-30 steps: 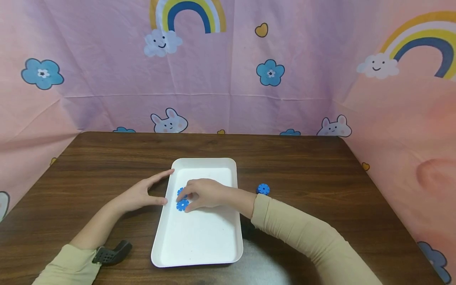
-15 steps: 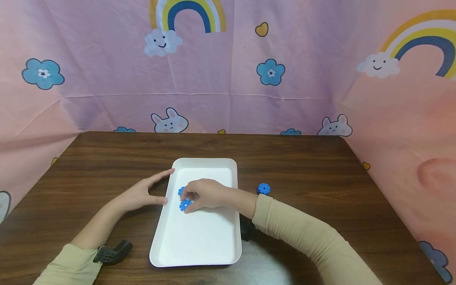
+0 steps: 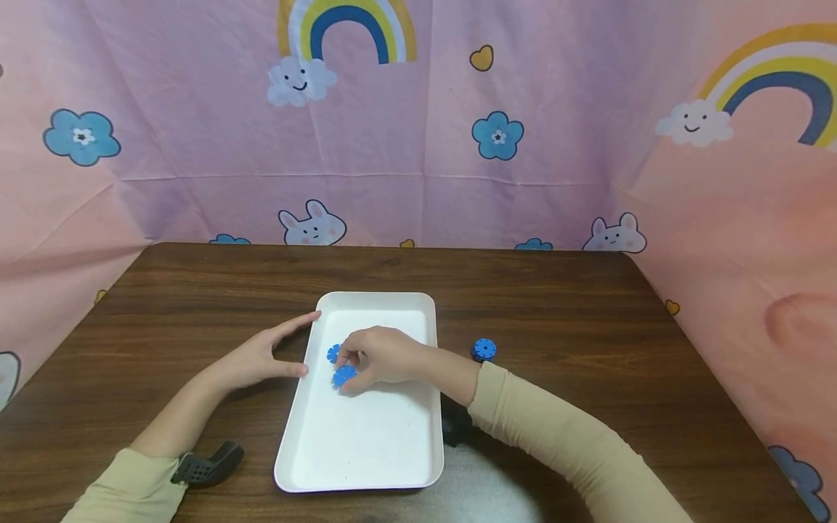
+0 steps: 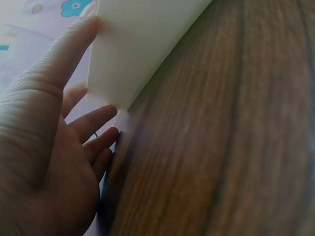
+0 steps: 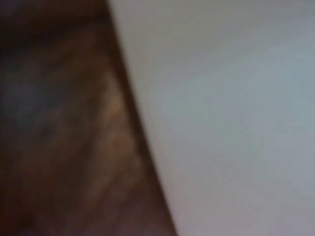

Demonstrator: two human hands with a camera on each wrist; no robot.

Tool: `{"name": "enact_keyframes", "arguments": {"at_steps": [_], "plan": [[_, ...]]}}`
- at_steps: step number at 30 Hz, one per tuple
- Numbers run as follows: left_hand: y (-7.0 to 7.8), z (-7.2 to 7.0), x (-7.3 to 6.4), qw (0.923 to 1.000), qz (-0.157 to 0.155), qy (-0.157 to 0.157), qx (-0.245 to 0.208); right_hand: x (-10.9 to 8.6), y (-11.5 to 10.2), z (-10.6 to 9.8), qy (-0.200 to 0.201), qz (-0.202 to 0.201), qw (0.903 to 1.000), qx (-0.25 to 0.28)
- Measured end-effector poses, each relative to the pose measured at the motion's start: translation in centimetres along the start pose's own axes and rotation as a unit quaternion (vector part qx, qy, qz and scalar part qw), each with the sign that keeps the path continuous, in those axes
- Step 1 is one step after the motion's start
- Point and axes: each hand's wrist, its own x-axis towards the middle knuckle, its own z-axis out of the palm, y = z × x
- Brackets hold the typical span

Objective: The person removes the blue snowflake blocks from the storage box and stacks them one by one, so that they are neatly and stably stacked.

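A white rectangular tray lies on the wooden table. Inside it, thumb and index finger of my right hand pinch a blue notched plastic disc, partly covered by the fingers. A second blue notched disc lies just beyond, half hidden behind the index finger. On the tray's left side, my left hand touches the rim with thumb and fingertip, fingers spread. The left wrist view has that thumb against the tray wall. Only blurred tray and table show in the right wrist view.
To the right of the tray, a small stack of blue notched discs stands on the table, close beyond the right forearm. A black device sits at the left wrist. Patterned pink cloth hangs behind and beside the table.
The right hand's pinched disc has shifted slightly right and now looks more tilted. The left hand stays at the rim.
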Motion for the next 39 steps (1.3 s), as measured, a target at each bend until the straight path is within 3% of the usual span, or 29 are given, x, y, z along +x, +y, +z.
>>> {"name": "enact_keyframes", "arguments": {"at_steps": [13,26,39], "plan": [[0.1,0.1,-0.1,1.0,0.006,0.001,0.002,-1.4,-0.6,-1.1,0.045,-0.04,0.9982,-0.004],[0.1,0.2,-0.1,0.9999,-0.009,0.004,0.006,-4.3,-0.6,-2.2,0.099,-0.044,0.9941,0.005],[0.1,0.0,0.0,0.9998,-0.014,0.007,0.01,-7.4,0.5,-3.0,0.19,-0.074,0.9787,0.023]]}}
